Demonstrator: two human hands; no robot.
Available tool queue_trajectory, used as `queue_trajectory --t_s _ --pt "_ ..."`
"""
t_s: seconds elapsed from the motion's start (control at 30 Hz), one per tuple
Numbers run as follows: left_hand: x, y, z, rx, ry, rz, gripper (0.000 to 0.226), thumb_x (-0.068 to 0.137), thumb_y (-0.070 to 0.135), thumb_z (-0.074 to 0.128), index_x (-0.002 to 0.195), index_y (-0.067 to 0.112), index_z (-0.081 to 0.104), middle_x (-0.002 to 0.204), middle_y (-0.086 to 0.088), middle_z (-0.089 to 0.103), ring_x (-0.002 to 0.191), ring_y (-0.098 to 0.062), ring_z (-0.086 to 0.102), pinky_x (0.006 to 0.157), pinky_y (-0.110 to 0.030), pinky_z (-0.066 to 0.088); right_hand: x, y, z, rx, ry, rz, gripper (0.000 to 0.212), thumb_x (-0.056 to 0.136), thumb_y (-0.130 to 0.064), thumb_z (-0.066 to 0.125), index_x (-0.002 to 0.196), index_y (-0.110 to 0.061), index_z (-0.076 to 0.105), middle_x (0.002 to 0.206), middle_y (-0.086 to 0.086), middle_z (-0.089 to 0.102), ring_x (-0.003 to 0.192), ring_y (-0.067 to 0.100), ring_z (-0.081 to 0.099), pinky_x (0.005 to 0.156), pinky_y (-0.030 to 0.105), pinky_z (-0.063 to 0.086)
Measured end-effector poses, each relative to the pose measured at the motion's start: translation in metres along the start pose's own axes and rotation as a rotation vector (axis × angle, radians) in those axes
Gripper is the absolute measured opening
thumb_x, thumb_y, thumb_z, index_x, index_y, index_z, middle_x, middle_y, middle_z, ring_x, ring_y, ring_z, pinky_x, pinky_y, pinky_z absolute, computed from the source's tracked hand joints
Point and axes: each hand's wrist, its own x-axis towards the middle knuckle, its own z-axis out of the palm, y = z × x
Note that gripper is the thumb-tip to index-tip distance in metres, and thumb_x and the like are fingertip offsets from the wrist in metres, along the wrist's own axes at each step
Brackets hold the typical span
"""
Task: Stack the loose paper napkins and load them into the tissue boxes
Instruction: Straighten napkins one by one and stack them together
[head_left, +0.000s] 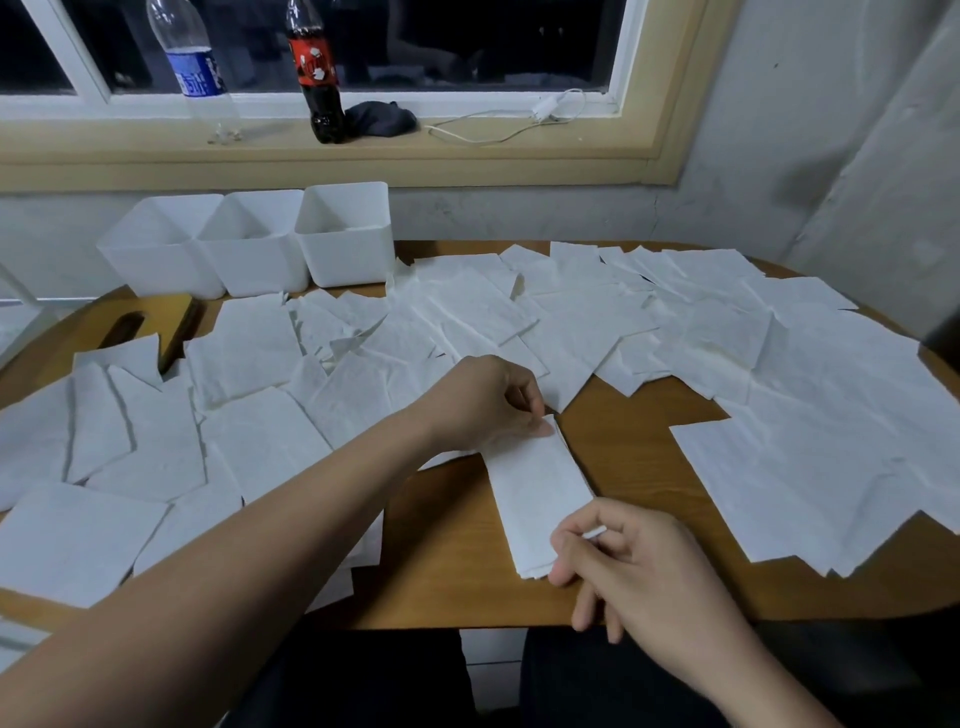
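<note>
A folded napkin (540, 493) lies as a narrow strip on a bare patch of the wooden tabletop (644, 462), close to the near edge and in front of the person; its long axis runs almost straight away from the body, the far end tipped slightly to the right; the hands are clamped on it, one at each end. The left hand (488, 405) pinches the far tip between thumb and fingers, and the right hand (639, 566) nips the near right corner with curled fingers. Loose napkins (260, 441) spread flat and overlapping across most of the surface around it, thickest to the left and at the back; three white tissue boxes (254, 244) stand open and touching in a row at the far left corner, well apart from the strip. A wooden panel with a slot (156, 317) lies just in front of them, partly under paper. The boxes lie away and to the left of the strip, so the left hand is the nearer one — any carry would likely go diagonally over the scattered sheets; the boxes look empty, and the task appears to be at an early stage.
</note>
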Motion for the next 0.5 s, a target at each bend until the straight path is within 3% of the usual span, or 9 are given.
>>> queue_trajectory --t_s 0.17,0.37,0.5 --pt "-0.004 0.003 0.005 0.09 0.084 0.021 0.02 0.088 0.038 0.089 0.099 0.027 0.076 0.092 0.015 0.072 0.082 -0.005 0.067 0.062 -0.008 0.043 0.0 -0.006 -0.004 -0.107 -0.029 0.014 0.015 0.106 -0.035 0.065 0.096 -0.028 0.074 0.077 -0.004 0.078 0.055 0.02 0.072 0.05 0.025 0.052" --pt "-0.027 0.001 -0.016 0.084 0.22 0.028 0.026 0.089 0.041 0.087 0.106 0.03 0.072 0.097 0.016 0.069 0.085 -0.007 0.065 0.071 -0.026 0.058 -0.009 -0.013 -0.007 -0.158 -0.019 -0.032 0.006 0.105 -0.045 0.063 0.107 -0.04 0.063 0.07 -0.004 0.075 0.047 0.013 0.064 0.055 0.022 0.056" --pt "-0.07 -0.017 -0.037 0.108 0.283 0.014 0.019 0.091 0.04 0.084 0.104 0.033 0.072 0.096 0.018 0.071 0.087 -0.005 0.067 0.073 -0.025 0.058 -0.011 -0.018 0.006 -0.22 0.044 -0.241 0.008 0.102 -0.039 0.067 0.094 -0.039 0.066 0.068 -0.005 0.068 0.061 0.013 0.065 0.057 0.023 0.053"
